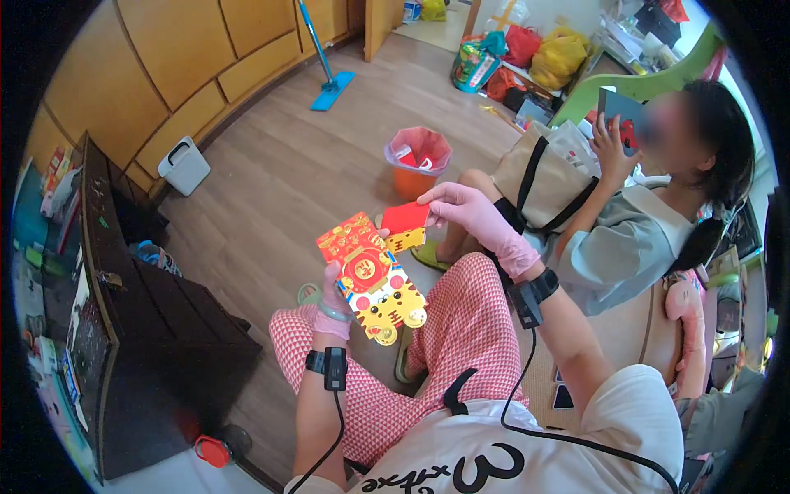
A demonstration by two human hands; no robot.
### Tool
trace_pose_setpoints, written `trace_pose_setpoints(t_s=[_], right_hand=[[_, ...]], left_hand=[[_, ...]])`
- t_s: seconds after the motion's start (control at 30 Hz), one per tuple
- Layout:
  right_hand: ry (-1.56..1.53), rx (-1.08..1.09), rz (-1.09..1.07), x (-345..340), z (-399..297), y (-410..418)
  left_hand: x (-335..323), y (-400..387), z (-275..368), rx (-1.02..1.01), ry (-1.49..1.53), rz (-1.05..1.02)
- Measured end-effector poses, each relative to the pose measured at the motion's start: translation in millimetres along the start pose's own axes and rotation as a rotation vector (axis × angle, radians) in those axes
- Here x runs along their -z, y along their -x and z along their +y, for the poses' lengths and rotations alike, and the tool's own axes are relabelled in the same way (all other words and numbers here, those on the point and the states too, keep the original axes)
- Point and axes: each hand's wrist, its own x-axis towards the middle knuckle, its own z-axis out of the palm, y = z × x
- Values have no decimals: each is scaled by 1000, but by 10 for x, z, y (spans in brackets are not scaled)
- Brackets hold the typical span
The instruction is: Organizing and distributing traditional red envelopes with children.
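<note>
My left hand (336, 290), in a pink glove, grips a red paper envelope (370, 272) printed with a yellow tiger face, its ears at the lower end. In a matching glove, my right hand (453, 207) pinches the corner of a plain red piece (405, 217) between thumb and fingers. Beneath that piece shows a yellow tiger-print part (406, 240), close to the envelope's upper right edge; whether the two are joined is unclear. Both are held above my lap, over red-and-white patterned trousers (469, 321). My left fingers are mostly hidden behind the envelope.
An orange bin (415, 183) with a pink liner stands beyond my hands. To the right a seated person (629, 228) holds a dark card, a beige tote bag (537, 179) beside them. A dark wooden cabinet (166, 383) is at left, a blue flat mop (333, 91) near the wall.
</note>
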Motion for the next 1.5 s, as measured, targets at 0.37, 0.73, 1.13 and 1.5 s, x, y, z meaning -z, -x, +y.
trace_pose_setpoints(t_s=[0.37,0.73,1.13,1.5], right_hand=[[853,718,222,14,-152,188],[267,209,82,-62,23,586],[-947,-100,69,-78,119,547],[-848,-21,-168,176,280,318]], left_hand=[[-355,62,232,87,107,-5],[-1031,555,372,-3,-210,89],[-1044,610,236,216,-593,-73],[-1205,687,64,74,-142,84]])
